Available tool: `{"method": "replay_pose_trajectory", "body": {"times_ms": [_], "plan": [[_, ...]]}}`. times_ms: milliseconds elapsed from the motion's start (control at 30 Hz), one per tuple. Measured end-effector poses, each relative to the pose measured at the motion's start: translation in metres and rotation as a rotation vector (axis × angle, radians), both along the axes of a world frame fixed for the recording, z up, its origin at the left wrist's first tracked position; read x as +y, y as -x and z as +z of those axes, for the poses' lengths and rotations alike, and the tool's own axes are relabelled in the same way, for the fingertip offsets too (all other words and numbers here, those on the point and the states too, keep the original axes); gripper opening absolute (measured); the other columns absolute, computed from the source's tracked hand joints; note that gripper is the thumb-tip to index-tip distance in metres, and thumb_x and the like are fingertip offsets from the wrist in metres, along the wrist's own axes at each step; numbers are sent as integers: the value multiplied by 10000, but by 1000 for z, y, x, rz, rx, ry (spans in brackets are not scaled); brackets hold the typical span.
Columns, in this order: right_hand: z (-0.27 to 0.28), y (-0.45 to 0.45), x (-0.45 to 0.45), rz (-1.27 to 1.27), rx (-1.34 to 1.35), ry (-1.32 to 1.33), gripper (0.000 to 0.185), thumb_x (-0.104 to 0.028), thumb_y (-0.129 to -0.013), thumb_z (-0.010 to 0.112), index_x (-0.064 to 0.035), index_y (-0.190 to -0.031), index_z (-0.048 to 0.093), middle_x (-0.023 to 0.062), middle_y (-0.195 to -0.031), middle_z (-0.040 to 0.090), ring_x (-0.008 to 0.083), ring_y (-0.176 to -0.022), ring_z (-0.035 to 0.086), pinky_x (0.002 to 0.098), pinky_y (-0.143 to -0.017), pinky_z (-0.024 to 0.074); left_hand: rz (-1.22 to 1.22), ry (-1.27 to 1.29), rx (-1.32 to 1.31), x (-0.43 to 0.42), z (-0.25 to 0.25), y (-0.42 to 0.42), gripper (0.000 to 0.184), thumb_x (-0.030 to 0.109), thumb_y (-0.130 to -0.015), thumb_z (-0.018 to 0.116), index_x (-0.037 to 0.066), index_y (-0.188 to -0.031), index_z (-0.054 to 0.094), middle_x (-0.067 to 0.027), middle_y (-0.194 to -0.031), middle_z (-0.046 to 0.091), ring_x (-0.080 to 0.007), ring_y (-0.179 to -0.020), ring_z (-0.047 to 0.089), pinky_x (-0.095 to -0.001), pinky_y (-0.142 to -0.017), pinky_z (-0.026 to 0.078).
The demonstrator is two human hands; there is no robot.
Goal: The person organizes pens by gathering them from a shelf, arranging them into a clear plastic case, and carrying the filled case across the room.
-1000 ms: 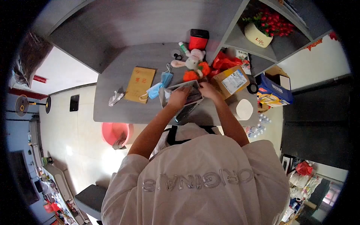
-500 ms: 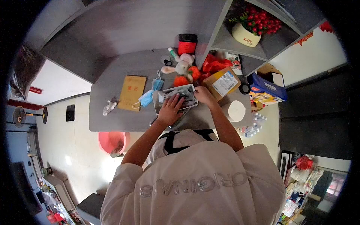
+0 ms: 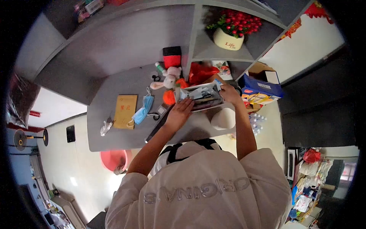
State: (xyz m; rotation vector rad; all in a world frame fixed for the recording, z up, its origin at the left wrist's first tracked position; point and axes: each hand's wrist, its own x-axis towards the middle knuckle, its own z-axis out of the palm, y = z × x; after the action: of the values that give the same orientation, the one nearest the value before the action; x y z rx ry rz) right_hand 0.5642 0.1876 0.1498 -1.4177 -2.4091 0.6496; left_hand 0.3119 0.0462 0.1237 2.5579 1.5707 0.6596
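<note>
A white open-topped box is tilted between my hands over the right part of the desk. Inside it lie a clear plastic packet and dark, slim items that I cannot make out. My right hand is closed on the box's right end. My left hand is closed over its near left wall, fingertips reaching inside. Left of the box, a long dark strip lies on the desk, partly under my left forearm. A small grey rectangular item and a small black looped item are close by.
On the grey desk are a brown envelope, blue masks, crumpled tissue, a plush rabbit, a red-and-black container and a white roll. A blue carton stands right. A flowerpot sits on the shelf.
The box has moved right across the desk with both hands, now in front of the brown parcel. My left hand has shifted from its contents to its wall. Small items left of it are uncovered.
</note>
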Motion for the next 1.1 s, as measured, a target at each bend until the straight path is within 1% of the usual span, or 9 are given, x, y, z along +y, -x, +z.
{"method": "replay_pose_trajectory", "body": {"times_ms": [333,400,533,667,700,767,867,900,1100], "plan": [[-51,-70,31,46,122,68,187,-142,-725,515,32,-779,557,152,-602,535,272,-594,571,406,-590,447,-67,31,238,44,-21,-48,434,158,-842,482,46,-1255,406,-113,-1327,378,-251,-1243,336,-399,-1022,275],[-85,-75,44,-44,37,-78,170,-139,-724,522,21,-766,562,147,-629,555,289,-607,575,408,-589,445,-78,39,316,48,-21,-52,434,127,-845,461,44,-1265,389,-112,-1339,359,-255,-1254,318,-404,-1027,262],[-73,-65,34,-163,-24,-34,199,-199,-746,516,-16,-769,590,211,-739,584,383,-695,563,431,-604,435,-57,107,421,50,-14,-57,461,137,-849,439,42,-1293,354,-102,-1354,337,-255,-1266,292,-410,-1029,254],[-40,-59,21,-164,-44,112,246,-270,-750,540,-33,-788,593,207,-747,585,372,-734,580,449,-646,458,-29,211,250,54,-16,-60,504,254,-870,456,39,-1308,329,-102,-1368,318,-258,-1297,235,-414,-1041,233],[-75,-63,32,-143,-59,-7,266,-281,-741,561,-20,-788,582,210,-756,584,364,-775,583,446,-676,451,-31,195,223,55,-12,-60,511,269,-871,457,39,-1308,328,-106,-1365,321,-263,-1294,241,-417,-1041,234],[-10,-52,8,-286,20,93,356,-307,-728,595,-29,-950,566,220,-881,591,383,-862,564,434,-744,446,-35,182,166,52,1,-62,528,301,-872,461,38,-1309,327,-115,-1360,327,-273,-1288,254,-425,-1041,237],[51,-50,15,-144,-141,26,432,-374,-773,554,-19,-1021,561,226,-929,598,385,-878,575,454,-767,459,-79,122,63,59,20,-67,534,276,-866,479,36,-1314,317,-133,-1342,350,-289,-1266,296,-442,-1031,253],[65,-50,15,-163,15,-71,458,-364,-767,563,-21,-1070,555,233,-947,592,383,-874,574,453,-764,456,-79,57,49,64,30,-70,516,228,-850,509,21,-1294,346,-144,-1324,372,-291,-1248,327,-444,-1011,287],[223,-26,35,6,253,-381,315,-160,-781,560,-8,-1057,564,179,-988,606,308,-883,601,356,-745,474,-152,-320,-149,126,184,-84,398,148,-825,530,13,-1196,480,-161,-1225,485,-278,-1171,437,-400,-945,379]]}}
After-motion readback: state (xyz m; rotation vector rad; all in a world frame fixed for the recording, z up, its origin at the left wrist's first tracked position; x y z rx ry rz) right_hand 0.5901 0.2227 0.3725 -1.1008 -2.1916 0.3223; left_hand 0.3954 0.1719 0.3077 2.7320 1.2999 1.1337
